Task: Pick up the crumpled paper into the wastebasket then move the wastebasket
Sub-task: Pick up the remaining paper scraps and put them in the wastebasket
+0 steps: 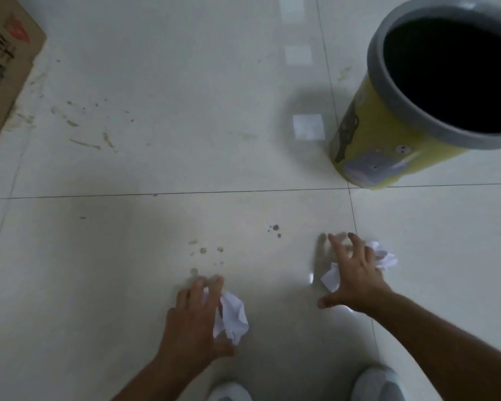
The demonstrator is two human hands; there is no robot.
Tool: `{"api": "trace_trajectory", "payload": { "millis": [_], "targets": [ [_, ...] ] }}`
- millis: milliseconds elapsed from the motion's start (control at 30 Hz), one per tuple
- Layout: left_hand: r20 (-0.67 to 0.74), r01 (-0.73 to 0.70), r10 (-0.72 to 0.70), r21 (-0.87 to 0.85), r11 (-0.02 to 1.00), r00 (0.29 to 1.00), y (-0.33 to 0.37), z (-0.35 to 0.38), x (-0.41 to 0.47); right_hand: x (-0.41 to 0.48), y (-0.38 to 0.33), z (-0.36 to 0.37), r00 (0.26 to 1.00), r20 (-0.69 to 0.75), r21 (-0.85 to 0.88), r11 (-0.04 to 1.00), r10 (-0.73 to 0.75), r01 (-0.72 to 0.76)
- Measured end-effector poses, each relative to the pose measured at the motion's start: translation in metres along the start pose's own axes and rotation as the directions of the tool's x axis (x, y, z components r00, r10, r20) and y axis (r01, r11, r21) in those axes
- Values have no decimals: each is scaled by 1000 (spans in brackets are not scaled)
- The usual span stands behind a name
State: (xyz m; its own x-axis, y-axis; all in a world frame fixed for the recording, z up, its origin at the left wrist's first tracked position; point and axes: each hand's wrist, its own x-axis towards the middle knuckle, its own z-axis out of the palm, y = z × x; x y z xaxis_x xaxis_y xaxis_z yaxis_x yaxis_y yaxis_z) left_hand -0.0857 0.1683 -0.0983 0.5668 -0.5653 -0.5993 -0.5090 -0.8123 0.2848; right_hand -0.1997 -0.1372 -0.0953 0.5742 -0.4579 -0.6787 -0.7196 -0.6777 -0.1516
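Two crumpled white paper balls lie on the pale tiled floor. My left hand (195,319) curls around the nearer paper ball (232,316), fingers and thumb on either side of it. My right hand (356,273) is spread wide over the second paper ball (383,257), whose white edges stick out on both sides of the palm; the fingers are apart and not closed on it. The wastebasket (388,134), yellow with a grey rim and a dark inside, stands upright at the upper right, well beyond both hands.
A brown cardboard box (3,70) lies along the left edge. Dirt marks and dried spots dot the floor tiles (156,140) between the box and my hands. Two white shoe tips (229,393) show at the bottom.
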Motion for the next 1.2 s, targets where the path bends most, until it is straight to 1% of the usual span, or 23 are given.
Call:
{"api": "trace_trajectory", "payload": {
  "millis": [67, 133, 200, 267, 333, 367, 433, 500, 567, 600, 633, 667, 700, 733, 767, 800, 867, 967, 1033, 1100, 1133, 1200],
  "targets": [
    [24, -11, 10, 57, 998, 1000, 15, 6, 6, -7, -3, 3, 994, -101, -46, 997, 51, -55],
    [56, -27, 20, 134, 991, 998, 25, 12, 10, -9, 3, -1, 975, -216, -116, 990, 59, -85],
    [52, -50, 43, 141, 989, 998, 33, 15, 10, -7, 12, -8, 953, -292, -133, 983, 81, -125],
    [61, -39, 31, 131, 991, 998, 38, 16, 9, -2, 20, -11, 941, -282, -62, 975, 186, -212],
    [61, -27, 20, 118, 993, 998, 39, 19, 8, 1, 23, -9, 930, -189, 103, 948, 315, -300],
    [59, -23, 16, 107, 994, 998, 41, 19, 7, 2, 22, -6, 928, -142, 192, 929, 346, -317],
    [-2, -41, 42, 74, 996, 999, 43, 22, 5, 0, 14, 4, 940, -119, 290, 917, 319, -274],
    [25, -40, 39, 74, 996, 999, 43, 24, 6, -2, -1, 14, 959, -134, 259, 943, 251, -210],
    [-53, -64, 72, 133, 989, 996, 42, 33, 10, -4, -14, 29, 968, -174, 199, 969, 182, -147],
    [-60, -96, 104, 125, 987, 993, 45, 35, 11, -5, -17, 35, 967, -204, 215, 971, 152, -107],
    [-66, -113, 119, 84, 990, 991, 48, 35, 13, -6, -21, 41, 967, -226, 236, 969, 122, -67],
    [-66, -87, 90, 40, 995, 994, 51, 36, 16, -6, -23, 45, 967, -238, 243, 970, 87, -28],
    [-44, -44, 43, -41, 998, 998, 52, 35, 19, -6, -24, 48, 970, -236, 228, 974, 56, 0],
    [-41, 10, -17, -155, 988, 999, 53, 33, 23, -7, -24, 51, 974, -223, 223, 975, 37, 14],
    [-48, 36, -49, -245, 969, 998, 53, 31, 26, -8, -26, 51, 977, -211, 239, 971, 31, 21],
    [-54, 44, -62, -293, 955, 997, 52, 28, 30, -9, -28, 49, 978, -208, 263, 964, 29, 27],
    [-68, 43, -68, -319, 947, 995, 51, 21, 38, -9, -32, 42, 975, -218, 308, 951, 31, 39],
    [-103, 24, -61, -325, 945, 993, 55, 3, 46, -8, -45, 25, 974, -226, 332, 940, -2, 79],
    [-152, -6, -52, -355, 935, 987, 67, -30, 56, -11, -54, -9, 955, -294, 357, 922, -39, 148],
    [-188, -2, -78, -391, 921, 979, 74, -60, 67, -8, -72, -38, 938, -336, 353, 913, -81, 206],
    [-236, -39, -67, -416, 909, 969, 83, -84, 73, -10, -80, -62, 917, -386, 355, 900, -106, 254],
    [-358, -156, -9, -431, 889, 934, 108, -143, 82, -18, -96, -118, 855, -497, 345, 870, -149, 353]
  ]
}}
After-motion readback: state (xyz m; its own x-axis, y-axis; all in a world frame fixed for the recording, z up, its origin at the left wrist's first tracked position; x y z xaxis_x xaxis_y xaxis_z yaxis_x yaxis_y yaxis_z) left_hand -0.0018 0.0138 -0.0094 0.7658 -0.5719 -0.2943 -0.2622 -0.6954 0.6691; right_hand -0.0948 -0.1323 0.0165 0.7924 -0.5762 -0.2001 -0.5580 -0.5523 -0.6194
